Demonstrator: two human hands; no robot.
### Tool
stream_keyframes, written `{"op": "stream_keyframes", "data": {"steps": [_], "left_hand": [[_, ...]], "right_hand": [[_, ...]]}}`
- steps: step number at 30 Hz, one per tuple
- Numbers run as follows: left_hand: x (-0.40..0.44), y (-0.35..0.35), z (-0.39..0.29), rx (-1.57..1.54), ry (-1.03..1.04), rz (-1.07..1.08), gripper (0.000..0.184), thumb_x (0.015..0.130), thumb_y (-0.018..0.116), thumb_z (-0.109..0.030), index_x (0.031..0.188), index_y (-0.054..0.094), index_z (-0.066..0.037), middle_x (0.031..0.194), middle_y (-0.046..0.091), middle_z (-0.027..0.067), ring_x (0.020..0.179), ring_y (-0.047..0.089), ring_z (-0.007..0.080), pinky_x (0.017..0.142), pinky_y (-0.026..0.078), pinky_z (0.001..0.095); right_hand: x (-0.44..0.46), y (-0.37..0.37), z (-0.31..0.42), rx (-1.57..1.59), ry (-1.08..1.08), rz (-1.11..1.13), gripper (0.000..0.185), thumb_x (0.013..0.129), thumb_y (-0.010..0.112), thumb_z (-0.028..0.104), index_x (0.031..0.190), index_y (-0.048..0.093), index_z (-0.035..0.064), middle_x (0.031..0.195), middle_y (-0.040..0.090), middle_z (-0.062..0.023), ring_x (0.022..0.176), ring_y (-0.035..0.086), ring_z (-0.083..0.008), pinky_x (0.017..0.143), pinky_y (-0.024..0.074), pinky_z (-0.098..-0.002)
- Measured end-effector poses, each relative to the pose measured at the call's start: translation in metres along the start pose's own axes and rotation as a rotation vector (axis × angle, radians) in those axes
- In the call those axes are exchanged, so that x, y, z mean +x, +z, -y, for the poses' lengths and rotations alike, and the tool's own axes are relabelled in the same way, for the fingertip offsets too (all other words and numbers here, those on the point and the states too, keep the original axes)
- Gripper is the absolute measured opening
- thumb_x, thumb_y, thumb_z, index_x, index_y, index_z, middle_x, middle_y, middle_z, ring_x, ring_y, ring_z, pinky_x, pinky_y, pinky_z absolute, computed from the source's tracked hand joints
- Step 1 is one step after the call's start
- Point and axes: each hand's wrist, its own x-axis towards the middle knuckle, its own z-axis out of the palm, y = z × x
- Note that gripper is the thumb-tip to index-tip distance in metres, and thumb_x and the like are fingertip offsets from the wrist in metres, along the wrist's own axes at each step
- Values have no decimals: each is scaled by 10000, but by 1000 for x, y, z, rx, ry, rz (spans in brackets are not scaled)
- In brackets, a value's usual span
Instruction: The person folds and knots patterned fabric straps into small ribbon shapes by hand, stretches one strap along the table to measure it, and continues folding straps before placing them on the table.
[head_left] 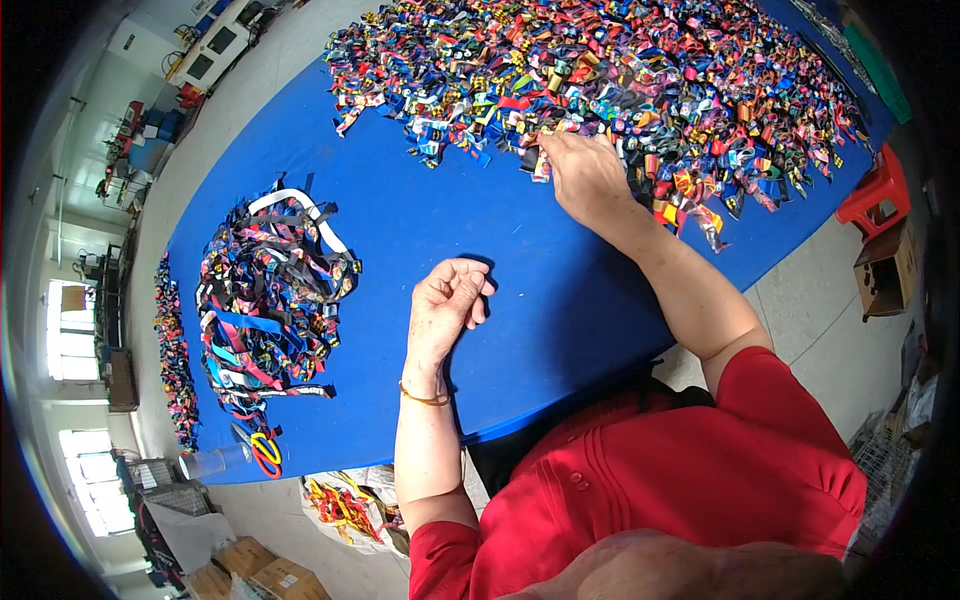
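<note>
A wide heap of small multicoloured fabric pieces (600,70) covers the far part of the blue table (450,210). At the heap's near edge is my right hand (585,175), its fingers bent down onto the pieces; what its fingertips hold, if anything, is hidden. My left hand (452,300) rests above the bare blue surface near the middle, fingers curled and thumb against them, and I cannot make out anything in it. To its left lies a tangled pile of patterned straps (270,290) with a white band on top.
Scissors with red and yellow handles (266,452) and a clear bottle (215,461) lie at the near left edge. A narrow row of pieces (175,350) runs along the left edge. A red stool (878,195), a cardboard box (885,275) and a filled bag (355,510) stand on the floor.
</note>
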Motion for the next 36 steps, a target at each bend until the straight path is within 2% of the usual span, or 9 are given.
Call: {"op": "stream_keyframes", "data": {"steps": [9,15,18,21,24,31,32,35,36], "left_hand": [[0,0,0,-3,-3,2,181,1001,625,-144,1087,656,12,860,707,89,555,573,81,476,435,196],[0,0,-1,-5,-3,3,186,1000,627,-149,1088,656,13,859,706,90,556,571,83,479,434,195],[-1,1,-2,-7,-3,1,188,999,629,-150,1088,657,13,859,706,89,556,570,83,480,434,198],[0,1,-1,-16,-4,3,189,1000,629,-151,1088,656,14,859,705,88,557,570,83,479,435,200],[0,0,-1,-12,5,4,192,1001,627,-153,1089,656,15,860,705,87,558,571,83,478,435,201],[0,-2,1,3,8,11,193,1005,623,-157,1097,656,9,861,705,85,557,574,82,476,436,204],[0,-2,0,-1,5,9,179,1005,617,-142,1094,654,8,855,700,75,555,570,73,474,433,198],[0,1,-2,-15,-3,3,151,1006,603,-114,1080,651,8,842,689,56,551,564,56,468,427,187],[0,1,-2,-20,-2,-1,150,1007,601,-115,1075,652,9,842,689,57,550,565,58,466,427,187]], "right_hand": [[2,6,-9,31,-48,-64,158,890,564,72,986,686,42,988,706,-128,927,669,-309,793,485,-438],[3,-1,-3,-34,-77,-96,134,892,579,86,964,687,51,885,667,-113,854,652,-306,758,481,-429],[3,-3,-1,-60,-70,-110,128,835,629,95,943,692,65,859,633,-92,850,645,-289,776,475,-414],[5,-10,9,68,-99,-120,100,841,631,99,917,692,76,851,626,-91,845,639,-292,771,479,-410],[1,-1,15,308,-248,-138,74,871,646,83,927,694,78,814,630,-107,779,629,-329,702,483,-429],[-23,3,44,526,-356,215,113,866,668,98,976,689,77,801,615,-111,751,618,-335,679,485,-446],[-24,0,47,518,-332,278,93,888,634,127,950,684,80,854,641,-133,805,640,-347,751,517,-443],[-24,2,49,677,-246,377,183,924,609,127,1072,693,58,937,690,-104,779,657,-274,736,530,-380],[-24,4,49,924,-119,496,216,948,601,135,1128,681,48,940,689,-90,778,649,-234,726,522,-350]]}}
